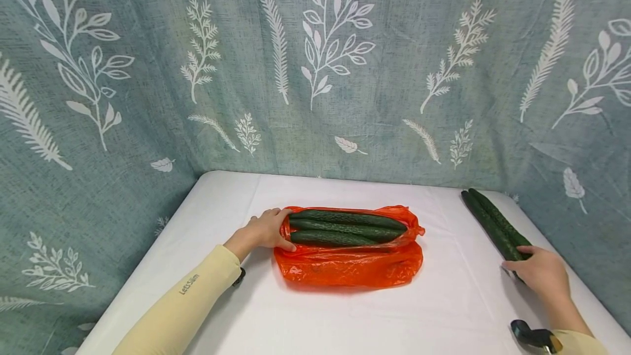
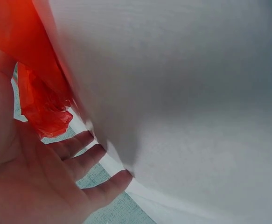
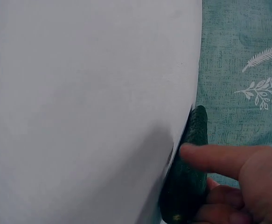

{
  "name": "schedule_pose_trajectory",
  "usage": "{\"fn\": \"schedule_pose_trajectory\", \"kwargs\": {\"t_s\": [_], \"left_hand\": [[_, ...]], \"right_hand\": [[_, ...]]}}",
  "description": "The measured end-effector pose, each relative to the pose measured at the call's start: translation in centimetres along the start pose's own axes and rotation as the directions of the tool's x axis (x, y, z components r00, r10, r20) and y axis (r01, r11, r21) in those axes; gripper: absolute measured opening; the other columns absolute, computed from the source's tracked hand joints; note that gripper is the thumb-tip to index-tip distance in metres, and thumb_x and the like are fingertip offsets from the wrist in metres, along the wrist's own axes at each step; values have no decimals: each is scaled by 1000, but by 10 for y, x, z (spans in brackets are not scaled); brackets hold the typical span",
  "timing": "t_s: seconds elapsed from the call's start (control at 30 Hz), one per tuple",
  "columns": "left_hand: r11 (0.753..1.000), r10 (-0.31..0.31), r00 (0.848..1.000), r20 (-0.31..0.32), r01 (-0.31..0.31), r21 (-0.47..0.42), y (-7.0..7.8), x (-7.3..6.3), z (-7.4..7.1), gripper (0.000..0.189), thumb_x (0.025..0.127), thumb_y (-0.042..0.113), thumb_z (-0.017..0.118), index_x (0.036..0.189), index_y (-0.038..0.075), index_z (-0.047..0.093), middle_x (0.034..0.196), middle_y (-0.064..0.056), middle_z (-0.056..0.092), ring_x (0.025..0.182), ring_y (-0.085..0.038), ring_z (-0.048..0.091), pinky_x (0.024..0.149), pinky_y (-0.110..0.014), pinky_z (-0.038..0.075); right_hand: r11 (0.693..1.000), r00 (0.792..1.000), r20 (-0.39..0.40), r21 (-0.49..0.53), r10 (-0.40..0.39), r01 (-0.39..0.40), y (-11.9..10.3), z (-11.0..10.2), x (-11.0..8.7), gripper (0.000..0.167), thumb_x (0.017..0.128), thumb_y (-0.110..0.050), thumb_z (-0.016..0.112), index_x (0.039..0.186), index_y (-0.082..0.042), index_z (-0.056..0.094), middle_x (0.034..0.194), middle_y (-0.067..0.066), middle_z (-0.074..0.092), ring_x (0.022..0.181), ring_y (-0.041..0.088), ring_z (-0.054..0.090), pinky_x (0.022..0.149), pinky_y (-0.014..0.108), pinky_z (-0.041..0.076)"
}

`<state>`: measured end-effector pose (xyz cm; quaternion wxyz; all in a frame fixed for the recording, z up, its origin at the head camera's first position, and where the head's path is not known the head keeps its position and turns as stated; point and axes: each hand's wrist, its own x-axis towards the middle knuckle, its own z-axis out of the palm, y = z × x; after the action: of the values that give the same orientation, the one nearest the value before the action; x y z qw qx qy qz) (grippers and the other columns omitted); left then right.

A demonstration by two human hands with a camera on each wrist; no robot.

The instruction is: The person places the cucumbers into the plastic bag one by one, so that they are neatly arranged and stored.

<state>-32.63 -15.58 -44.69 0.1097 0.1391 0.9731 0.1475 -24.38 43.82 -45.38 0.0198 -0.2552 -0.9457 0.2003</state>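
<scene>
A red plastic bag point(image 1: 347, 270) lies on the white table with three dark green cucumbers point(image 1: 347, 230) side by side in its open top. My left hand point(image 1: 268, 229) touches the bag's left end, thumb toward the front. In the left wrist view its fingers point(image 2: 105, 189) are spread and fairly straight, tips at the white surface, beside the red film. Far right, two more cucumbers point(image 1: 493, 223) lie together at a slant. My right hand point(image 1: 544, 273) grips the near end of a cucumber point(image 3: 184, 186), thumb on one side and curled fingers on the other.
The white tabletop point(image 1: 345, 322) has its right edge close beside the pair of cucumbers. A blue-green curtain with white leaf prints point(image 1: 296, 70) hangs behind the table and at both sides. Dark wrist devices point(image 1: 532, 336) are strapped at the sleeves.
</scene>
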Motion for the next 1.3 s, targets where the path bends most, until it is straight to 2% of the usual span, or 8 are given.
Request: {"fn": "schedule_pose_trajectory", "kwargs": {"t_s": [0.2,0.47,0.6,0.73,0.87,1.03,1.13,1.3], "left_hand": [[1000,-1,1000,9,1,-11,-1,0,1,106,73,59,84,158,23,31,159,-14,35,146,-34,34,114,-64,28],[1000,6,1000,1,-6,0,-2,0,1,106,73,60,83,158,23,31,159,-14,36,146,-34,34,114,-65,28],[1000,0,1000,6,0,-2,-2,0,2,105,74,60,83,157,22,32,159,-14,36,146,-33,35,114,-65,27],[1000,0,1000,10,0,-3,-2,0,3,104,74,60,83,157,22,32,158,-13,37,146,-33,35,115,-66,26],[1000,4,1000,9,-4,-2,-2,1,3,104,74,61,82,157,23,33,158,-13,37,146,-33,35,115,-66,25],[1000,11,1000,0,-11,9,-3,1,3,103,74,61,82,156,24,33,158,-12,37,145,-32,35,115,-65,27],[1000,17,1000,-8,-17,9,-3,1,2,102,74,60,82,156,25,33,158,-11,38,145,-32,36,114,-65,27],[1000,13,1000,-6,-13,11,-5,1,2,103,74,61,82,156,25,33,158,-12,38,145,-32,35,114,-65,27]], "right_hand": [[999,999,-34,-22,-27,26,0,2,2,53,83,-14,72,126,14,56,129,43,49,115,60,49,90,63,46],[996,997,-32,-63,-65,63,-3,2,3,61,79,-18,80,125,12,54,125,41,51,108,58,52,84,61,47],[992,992,-33,3,-125,125,-9,3,0,49,81,-22,79,116,7,62,106,33,62,92,48,59,73,53,48],[983,985,-46,77,-164,167,-13,5,-2,41,83,-20,78,112,5,63,86,21,62,79,36,58,65,46,45],[987,994,-16,117,-112,113,-12,8,0,56,85,-21,76,129,7,54,102,32,60,91,46,58,71,52,48],[983,996,89,183,-9,-8,-7,8,4,75,89,-35,73,143,8,46,145,41,38,129,59,39,98,66,41],[976,988,150,212,24,-55,-7,6,5,83,89,-47,71,145,7,44,153,41,25,136,60,28,105,67,35],[970,977,208,222,53,-100,-10,4,6,92,88,-55,70,149,6,38,156,41,16,139,61,21,108,68,32]]}}
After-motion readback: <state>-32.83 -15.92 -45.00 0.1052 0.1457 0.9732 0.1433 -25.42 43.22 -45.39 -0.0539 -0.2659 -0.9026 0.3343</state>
